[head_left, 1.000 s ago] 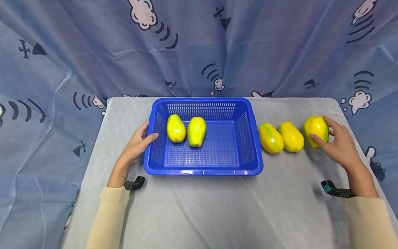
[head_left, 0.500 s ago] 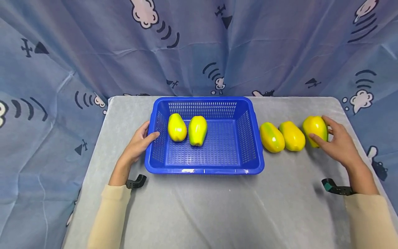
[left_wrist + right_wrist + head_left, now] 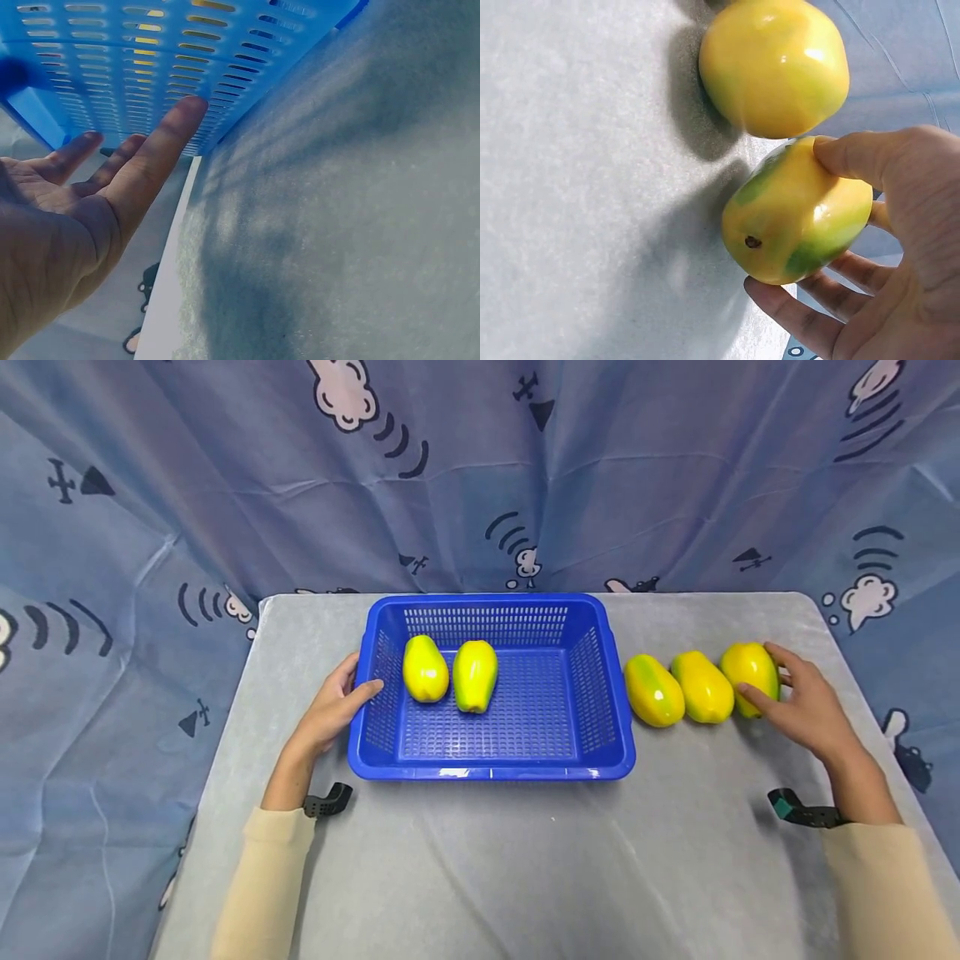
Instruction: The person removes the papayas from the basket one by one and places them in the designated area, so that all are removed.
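Observation:
My right hand [image 3: 806, 702] holds a yellow-green papaya [image 3: 799, 217] at the right end of a row, thumb on one side and fingers on the other. Its dark stem spot shows in the right wrist view. Close beside it lie a middle papaya [image 3: 702, 687] and another papaya [image 3: 654, 691] near the basket. My left hand [image 3: 333, 703] grips the left side of the blue plastic basket [image 3: 491, 772], thumb over the rim and fingers outside against the slotted wall [image 3: 135, 82]. Inside the basket lie a left papaya [image 3: 425, 669] and a second papaya [image 3: 475, 677], both in its left half.
A grey cloth covers the table [image 3: 480, 860]. Behind it and at the sides hangs a blue printed curtain [image 3: 465, 477]. The table's right edge runs close beyond my right hand.
My right hand has moved a little left with its papaya, closing the gap to the middle one. The left hand and the basket stay in place.

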The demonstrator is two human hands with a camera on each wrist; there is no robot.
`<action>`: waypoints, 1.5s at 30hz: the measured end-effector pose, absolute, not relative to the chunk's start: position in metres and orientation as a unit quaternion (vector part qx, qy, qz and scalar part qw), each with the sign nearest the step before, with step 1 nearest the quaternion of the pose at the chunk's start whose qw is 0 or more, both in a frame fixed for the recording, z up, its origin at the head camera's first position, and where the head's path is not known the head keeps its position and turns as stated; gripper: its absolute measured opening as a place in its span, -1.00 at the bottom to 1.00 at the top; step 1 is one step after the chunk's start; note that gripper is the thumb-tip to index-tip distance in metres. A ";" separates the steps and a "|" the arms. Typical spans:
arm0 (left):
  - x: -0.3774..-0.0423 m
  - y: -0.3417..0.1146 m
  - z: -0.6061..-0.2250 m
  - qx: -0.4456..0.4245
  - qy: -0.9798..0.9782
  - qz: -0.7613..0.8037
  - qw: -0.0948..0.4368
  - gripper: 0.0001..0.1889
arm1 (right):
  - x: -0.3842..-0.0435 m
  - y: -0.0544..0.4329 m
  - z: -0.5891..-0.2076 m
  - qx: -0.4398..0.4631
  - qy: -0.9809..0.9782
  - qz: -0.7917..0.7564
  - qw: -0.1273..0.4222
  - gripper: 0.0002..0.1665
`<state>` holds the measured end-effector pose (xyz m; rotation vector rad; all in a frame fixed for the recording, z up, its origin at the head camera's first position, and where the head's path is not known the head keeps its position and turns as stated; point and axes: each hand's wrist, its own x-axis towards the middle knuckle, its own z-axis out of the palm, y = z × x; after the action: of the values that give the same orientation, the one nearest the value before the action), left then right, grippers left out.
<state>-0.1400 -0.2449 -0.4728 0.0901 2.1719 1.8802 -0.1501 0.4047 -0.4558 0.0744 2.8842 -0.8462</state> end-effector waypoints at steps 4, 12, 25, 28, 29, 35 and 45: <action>-0.140 -0.244 -0.473 0.031 0.746 0.652 0.131 -0.32 | -0.150 0.405 -0.456 0.023 0.958 -0.277 0.072 0.05; -0.145 -0.242 -0.475 0.032 0.749 0.649 0.131 -0.35 | -0.147 0.407 -0.458 0.042 0.956 -0.273 0.098 0.10; -0.146 -0.242 -0.472 0.035 0.749 0.647 0.138 -0.32 | -0.144 0.406 -0.447 0.043 0.958 -0.275 0.072 0.00; -0.146 -0.241 -0.472 0.037 0.748 0.649 0.136 -0.32 | -0.143 0.402 -0.441 0.046 0.958 -0.279 0.043 -0.03; -0.146 -0.241 -0.472 0.038 0.748 0.648 0.135 -0.32 | -0.143 0.401 -0.439 0.044 0.958 -0.281 0.036 -0.04; -0.145 -0.242 -0.470 0.042 0.750 0.646 0.137 -0.31 | -0.138 0.382 -0.421 0.013 0.957 -0.287 -0.027 -0.14; -0.141 -0.246 -0.473 0.033 0.749 0.646 0.140 -0.31 | -0.128 0.298 -0.364 -0.084 0.953 -0.285 -0.063 -0.28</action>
<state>-0.1411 -0.2459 -0.4727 0.0953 2.1656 1.8682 -0.1282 0.2977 -0.3640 -0.2767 3.1204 -0.9324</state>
